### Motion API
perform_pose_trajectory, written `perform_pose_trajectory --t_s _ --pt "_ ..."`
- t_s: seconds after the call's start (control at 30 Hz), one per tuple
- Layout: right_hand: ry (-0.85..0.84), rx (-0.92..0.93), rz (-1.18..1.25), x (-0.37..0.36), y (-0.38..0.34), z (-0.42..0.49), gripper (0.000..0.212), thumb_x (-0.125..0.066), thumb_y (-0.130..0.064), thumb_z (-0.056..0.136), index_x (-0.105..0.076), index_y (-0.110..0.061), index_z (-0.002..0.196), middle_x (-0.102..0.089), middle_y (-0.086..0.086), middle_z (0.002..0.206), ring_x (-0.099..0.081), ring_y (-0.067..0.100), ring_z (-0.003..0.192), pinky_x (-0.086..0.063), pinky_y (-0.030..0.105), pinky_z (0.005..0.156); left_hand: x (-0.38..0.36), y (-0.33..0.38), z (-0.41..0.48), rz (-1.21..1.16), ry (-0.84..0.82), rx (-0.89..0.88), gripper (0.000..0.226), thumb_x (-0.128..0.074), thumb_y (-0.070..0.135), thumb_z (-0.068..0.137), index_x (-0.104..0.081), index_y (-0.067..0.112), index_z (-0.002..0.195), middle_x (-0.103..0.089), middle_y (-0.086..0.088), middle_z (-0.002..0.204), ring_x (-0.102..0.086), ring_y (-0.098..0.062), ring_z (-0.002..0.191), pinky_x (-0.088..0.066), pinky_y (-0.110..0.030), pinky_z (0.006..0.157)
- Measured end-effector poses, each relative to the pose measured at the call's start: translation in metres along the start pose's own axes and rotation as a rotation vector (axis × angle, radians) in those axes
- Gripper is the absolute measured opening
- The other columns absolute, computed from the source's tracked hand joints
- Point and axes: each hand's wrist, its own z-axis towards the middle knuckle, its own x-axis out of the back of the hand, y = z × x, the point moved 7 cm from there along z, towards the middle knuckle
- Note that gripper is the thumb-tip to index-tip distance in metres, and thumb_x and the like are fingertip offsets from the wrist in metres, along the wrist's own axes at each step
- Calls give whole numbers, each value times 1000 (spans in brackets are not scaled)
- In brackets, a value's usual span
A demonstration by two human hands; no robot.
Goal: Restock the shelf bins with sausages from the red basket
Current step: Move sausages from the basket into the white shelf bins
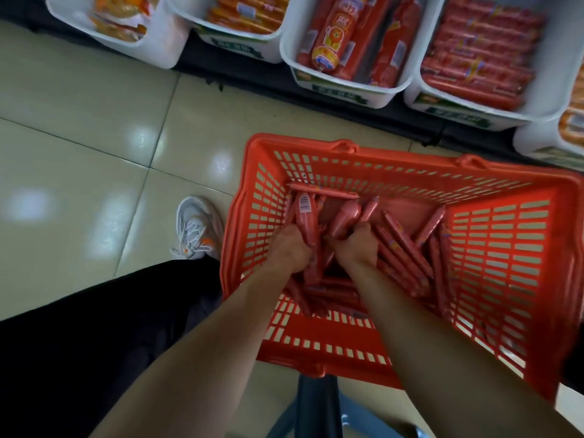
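**Two-handed pick-up of film-wrapped sausages from the red basket**

Nearest the viewer, both bare forearms reach down into the red basket (505, 248). The left hand (289, 249) has its fingers (294, 233) curled round a small bundle of sausages (305, 216), one bearing a barcode label. The right hand (357, 246), just beside the left, is clamped on a second bundle (346, 218). Both bundles are gripped near their lower ends, so the free ends fan outward. More loose sausages (406, 248) lie criss-crossed on the basket bottom, to the right of the hands.

Each is a slim, apparently stiff stick in glossy film. Singly they are probably light, but they look smooth enough to slide out of a loose handful. A grip nearer mid-length, with the sticks lying parallel, should hold better.

Beyond the basket, across a strip of tiled floor (94, 121), stand the white shelf bins (458, 113). The bin ahead on the right holds similar thin sausages (474, 52) laid in rows. Its left neighbour holds thicker lion-labelled sausages (331, 42).
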Motion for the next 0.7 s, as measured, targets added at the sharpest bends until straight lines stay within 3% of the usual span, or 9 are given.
perform_pose_trajectory --t_s 0.17,0.3,0.43,0.53,0.7 --pt "8 26 38 -3 -2 -3 55 -78 -26 74 -54 -10 121 -49 13 126 -57 31 102 -43 29 84 -7 -2 -6 -146 -36 -50 74 -81 31 76 -46 11 138 -57 -11 133 -55 -29 121 -47 -42 102" --pt "10 72 53 -1 4 -2 52 -81 -28 72 -56 -15 116 -50 5 119 -55 20 92 -43 29 79 -13 3 -12 -139 -51 -42 96 -86 41 69 -37 11 145 -44 -11 144 -45 -30 132 -41 -46 110" --pt "44 80 84 1 7 1 52 -83 -28 69 -58 -15 114 -53 2 113 -55 17 91 -40 26 75 -17 -6 -5 -205 -61 25 90 -80 46 59 -47 12 135 -56 -10 129 -58 -29 117 -50 -46 99" --pt "92 98 145 -4 4 -6 52 -82 -26 67 -58 -17 113 -53 -1 112 -57 18 94 -41 27 75 -15 -19 6 -259 26 59 100 -68 59 44 -51 13 131 -62 -9 117 -64 -26 104 -56 -44 89" --pt "-53 161 126 -17 -16 -4 61 -77 -23 74 -49 -22 128 -58 -11 102 -58 13 97 -45 28 84 -1 -9 2 -293 14 10 83 -72 44 57 -50 16 132 -60 -8 118 -63 -26 105 -55 -46 92"
